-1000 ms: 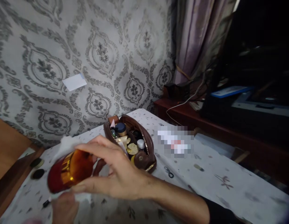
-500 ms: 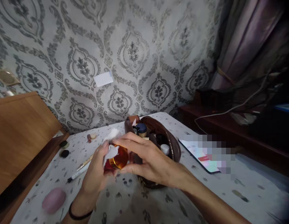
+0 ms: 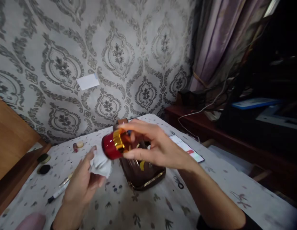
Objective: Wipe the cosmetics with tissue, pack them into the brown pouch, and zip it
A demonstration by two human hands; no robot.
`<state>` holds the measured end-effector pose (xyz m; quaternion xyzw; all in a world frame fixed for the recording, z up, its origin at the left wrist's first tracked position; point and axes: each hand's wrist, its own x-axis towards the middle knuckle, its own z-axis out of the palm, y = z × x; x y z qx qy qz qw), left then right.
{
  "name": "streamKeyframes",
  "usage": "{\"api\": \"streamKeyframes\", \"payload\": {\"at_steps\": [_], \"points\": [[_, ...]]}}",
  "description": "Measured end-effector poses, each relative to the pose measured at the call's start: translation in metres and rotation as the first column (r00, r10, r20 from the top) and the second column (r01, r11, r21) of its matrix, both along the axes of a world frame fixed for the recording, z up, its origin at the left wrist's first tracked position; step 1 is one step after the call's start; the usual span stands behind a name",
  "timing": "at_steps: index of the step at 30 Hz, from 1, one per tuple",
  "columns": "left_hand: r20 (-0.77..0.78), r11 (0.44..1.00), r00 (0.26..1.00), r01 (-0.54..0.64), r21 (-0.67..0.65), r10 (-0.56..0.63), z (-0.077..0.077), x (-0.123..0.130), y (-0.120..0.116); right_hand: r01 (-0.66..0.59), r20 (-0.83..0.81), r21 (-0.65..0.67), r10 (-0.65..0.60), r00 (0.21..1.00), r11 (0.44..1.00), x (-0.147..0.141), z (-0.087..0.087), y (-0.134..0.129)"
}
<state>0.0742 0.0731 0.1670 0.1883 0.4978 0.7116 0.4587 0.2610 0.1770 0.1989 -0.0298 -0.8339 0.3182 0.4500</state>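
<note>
My right hand point(image 3: 160, 147) grips a red bottle or jar point(image 3: 110, 146) with a gold band by its amber end, holding it tilted sideways in the air. A crumpled white tissue point(image 3: 101, 163) is in my left hand point(image 3: 78, 183), just left of the bottle's red base. Behind and below the bottle stands an open brown zippered cosmetic bag point(image 3: 135, 172). My right hand hides part of the bag and its contents.
A lit phone point(image 3: 186, 148) lies right of the bag. To the left are a capped marker point(image 3: 57, 193), round dark items point(image 3: 44, 169), a small pale round piece point(image 3: 80, 144) and a blurred pink object point(image 3: 30, 222). A wooden panel point(image 3: 14, 131) borders the left side.
My hands have drawn apart. The bottle has turned so its red base shows to the left, and the tissue has come off it in my left hand. The camera view has swung right.
</note>
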Motion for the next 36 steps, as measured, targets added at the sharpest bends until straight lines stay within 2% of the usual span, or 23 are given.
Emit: {"api": "streamKeyframes", "payload": {"at_steps": [4, 8, 12, 16, 19, 22, 25, 29, 32, 36], "points": [[-0.004, 0.996, 0.996, -0.084, -0.022, 0.084, -0.001, -0.007, 0.006, 0.28, 0.054, 0.088, -0.285, 0.957, 0.956, 0.011, 0.0, 0.021], [-0.025, 0.978, 0.979, -0.202, -0.049, 0.201, -0.003, -0.01, 0.009, 0.431, 0.261, 0.214, -0.477, 0.839, 0.876, 0.008, -0.011, 0.042], [-0.021, 0.99, 0.99, -0.139, -0.014, 0.139, -0.005, -0.011, 0.01, 0.489, 0.463, 0.295, -0.57, 0.679, 0.821, 0.0, -0.024, 0.053], [-0.016, 0.995, 0.995, -0.096, -0.033, 0.095, -0.008, -0.009, 0.012, 0.512, 0.554, 0.407, -0.65, 0.52, 0.756, -0.006, -0.028, 0.054], [-0.009, 0.991, 0.994, -0.109, -0.083, 0.108, -0.011, -0.008, 0.013, 0.498, 0.571, 0.475, -0.684, 0.454, 0.726, -0.01, -0.028, 0.051], [0.016, 0.986, 0.99, -0.136, -0.101, 0.138, -0.013, -0.007, 0.013, 0.468, 0.564, 0.536, -0.71, 0.421, 0.703, -0.014, -0.031, 0.051], [0.043, 0.984, 0.989, -0.139, -0.108, 0.144, -0.011, -0.005, 0.013, 0.402, 0.578, 0.57, -0.697, 0.424, 0.717, -0.017, -0.03, 0.053], [0.068, 0.98, 0.987, -0.136, -0.142, 0.147, -0.006, 0.0, 0.012, 0.286, 0.646, 0.559, -0.625, 0.438, 0.778, -0.018, -0.021, 0.059], [0.055, 0.973, 0.984, -0.158, -0.168, 0.169, -0.003, 0.003, 0.011, 0.222, 0.696, 0.503, -0.543, 0.469, 0.835, -0.019, -0.012, 0.066], [0.023, 0.977, 0.988, -0.147, -0.155, 0.153, -0.002, 0.005, 0.01, 0.161, 0.77, 0.36, -0.39, 0.505, 0.919, -0.022, -0.007, 0.08]]}}
